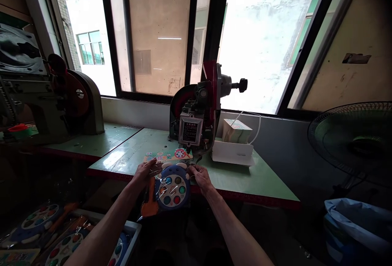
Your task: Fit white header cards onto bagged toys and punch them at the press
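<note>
Both hands hold the top of a clear plastic bag at the table's front edge. Inside it are a round blue toy [172, 187] with colored buttons on a white face and an orange toy hammer [150, 200]. My left hand [145, 172] is closed on the bag's upper left corner, and my right hand [200, 176] pinches the upper right. A printed header card [167, 155] lies along the bag's top, its right part under the head of a red and black stapling machine [196, 110]. How the card and bag meet is partly hidden by my fingers.
A white open box [232, 153] with a stack of cards [237, 131] stands right of the machine. Another machine [76, 98] is at left. Below left, a crate [133, 233] holds several bagged toys. A fan [352, 143] and a blue-and-white sack [358, 229] are at right.
</note>
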Demonstrator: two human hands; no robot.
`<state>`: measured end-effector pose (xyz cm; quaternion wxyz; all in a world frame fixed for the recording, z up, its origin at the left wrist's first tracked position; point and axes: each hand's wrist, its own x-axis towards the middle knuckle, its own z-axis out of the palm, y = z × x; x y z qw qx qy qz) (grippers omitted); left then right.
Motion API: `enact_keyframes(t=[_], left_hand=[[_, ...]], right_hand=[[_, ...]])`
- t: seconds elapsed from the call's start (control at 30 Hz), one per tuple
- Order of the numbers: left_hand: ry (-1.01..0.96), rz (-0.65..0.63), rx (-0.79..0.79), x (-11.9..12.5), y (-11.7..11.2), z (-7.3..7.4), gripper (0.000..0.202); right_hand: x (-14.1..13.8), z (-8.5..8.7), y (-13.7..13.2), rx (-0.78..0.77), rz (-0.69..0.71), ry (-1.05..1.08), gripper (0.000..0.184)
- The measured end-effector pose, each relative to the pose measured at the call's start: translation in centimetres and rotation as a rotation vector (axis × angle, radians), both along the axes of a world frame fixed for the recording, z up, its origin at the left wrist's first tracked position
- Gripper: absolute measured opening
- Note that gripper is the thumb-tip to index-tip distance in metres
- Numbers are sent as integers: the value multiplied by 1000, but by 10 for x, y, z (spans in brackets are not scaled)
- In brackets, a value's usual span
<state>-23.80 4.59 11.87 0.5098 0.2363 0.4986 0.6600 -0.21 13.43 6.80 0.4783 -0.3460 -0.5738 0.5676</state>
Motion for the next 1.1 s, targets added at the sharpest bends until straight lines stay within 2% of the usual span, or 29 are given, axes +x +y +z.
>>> enact_keyframes(t=[0.1, 0.2, 0.3, 0.4, 0.47, 0.53, 0.6, 0.73, 0.83, 0.9, 1.0, 1.1], left_hand=[[-48, 34, 38, 7, -4, -4, 15], [-89, 47, 79, 12, -25, -19, 18], [-142, -79, 98, 5, -75, -50, 31], [-221, -214, 15, -5, -146, -87, 49], [-227, -269, -75, -4, -189, -107, 50], [-217, -341, -143, 3, -219, -120, 44], [-190, -364, -204, 14, -234, -127, 44], [-143, -185, -301, 26, -245, -133, 41], [-213, -27, -328, 14, -257, -144, 40], [-244, 100, -345, -4, -268, -154, 39], [-257, 289, -349, -44, -285, -167, 35], [-228, 445, -365, -88, -296, -174, 38]], right_hand=[[-2, 4, 2, 22, -30, -20, 48], [3, 11, -6, 31, -27, -45, 42], [16, 14, -23, 41, 41, -110, 36], [27, 8, -42, 174, 241, -334, 36], [24, 1, -58, 217, 416, -416, 36], [12, -7, -77, 247, 561, -475, 36], [-8, -16, -96, 301, 633, -525, 35], [-51, -33, -119, 468, 599, -609, 27], [-75, -38, -120, 639, 493, -684, 19], [-88, -36, -114, 803, 398, -719, 22], [-111, -29, -100, 1033, 242, -806, 39], [-138, -24, -85, 1160, 133, -935, 52]])
